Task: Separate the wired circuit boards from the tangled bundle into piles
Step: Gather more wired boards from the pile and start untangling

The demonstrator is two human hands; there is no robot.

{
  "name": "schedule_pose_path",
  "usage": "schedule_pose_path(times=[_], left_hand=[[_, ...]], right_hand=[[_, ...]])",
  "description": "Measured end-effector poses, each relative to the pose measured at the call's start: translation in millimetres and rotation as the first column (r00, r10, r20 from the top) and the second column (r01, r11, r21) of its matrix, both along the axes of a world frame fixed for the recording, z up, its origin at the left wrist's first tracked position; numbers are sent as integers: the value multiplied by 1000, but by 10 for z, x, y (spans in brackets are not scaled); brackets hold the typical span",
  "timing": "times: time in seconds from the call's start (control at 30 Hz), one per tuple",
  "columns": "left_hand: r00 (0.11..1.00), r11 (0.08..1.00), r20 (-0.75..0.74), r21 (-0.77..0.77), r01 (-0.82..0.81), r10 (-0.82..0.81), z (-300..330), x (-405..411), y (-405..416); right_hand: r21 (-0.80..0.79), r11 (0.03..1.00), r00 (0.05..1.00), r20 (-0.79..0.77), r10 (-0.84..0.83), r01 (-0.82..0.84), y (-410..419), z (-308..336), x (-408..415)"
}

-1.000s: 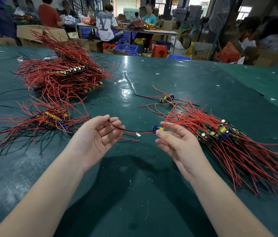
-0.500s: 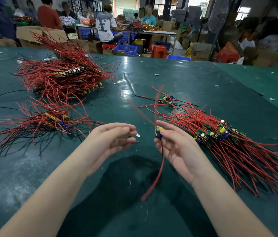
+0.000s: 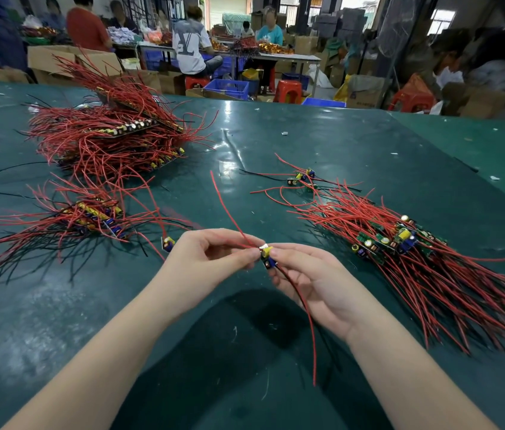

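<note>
Mid-task, roughly halfway by the look of it. Sorted piles sit on the green table (image 3: pixel 369 144): a big stacked pile (image 3: pixel 111 141) at 10 o'clock and a smaller flat pile (image 3: pixel 89 215) at 9 o'clock, with one loose board (image 3: pixel 168 243) just beside the left hand. The tangled bundle (image 3: pixel 400 243) at 3 o'clock is still thick with boards, and a few strays (image 3: pixel 302 178) lie at 1 o'clock.

Right hand (image 3: pixel 316 280) pinches a single circuit board (image 3: pixel 267 256) at centre, its wires trailing down toward 6 o'clock. Left hand (image 3: pixel 204 262) pinches a red wire (image 3: pixel 226 209) at the board; that wire runs up toward 12.

Versus half a second back: the left hand has closed in from apart to touching the board, and the loose board at its side is new in view.
</note>
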State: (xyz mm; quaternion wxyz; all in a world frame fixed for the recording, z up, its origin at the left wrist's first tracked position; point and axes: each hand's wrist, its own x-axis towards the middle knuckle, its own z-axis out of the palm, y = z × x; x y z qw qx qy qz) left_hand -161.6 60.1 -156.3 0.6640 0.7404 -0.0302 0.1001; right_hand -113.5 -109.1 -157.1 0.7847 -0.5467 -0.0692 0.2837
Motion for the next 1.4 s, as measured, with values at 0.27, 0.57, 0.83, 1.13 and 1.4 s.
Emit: schedule_pose_path(times=[0.27,0.57,0.83,1.13,1.4], left_hand=[[994,994,3,-7,-112,112,-14,19,-28],[991,993,-84,-59,-105,100,-39,22,-47],[986,979,-160,-189,-74,44,-21,13,-20],[985,945,-167,-315,-86,35,-7,11,-54],[992,901,-122,-426,-79,30,-19,22,-55]], right_hand=[[26,998,998,23,63,-64,12,-13,-24],[-210,976,939,321,123,-56,-28,-12,-63],[-178,981,954,271,126,-79,-12,-26,-69],[-98,990,976,179,121,-105,2,-25,-70],[-131,984,963,226,148,-121,-7,-23,-91]])
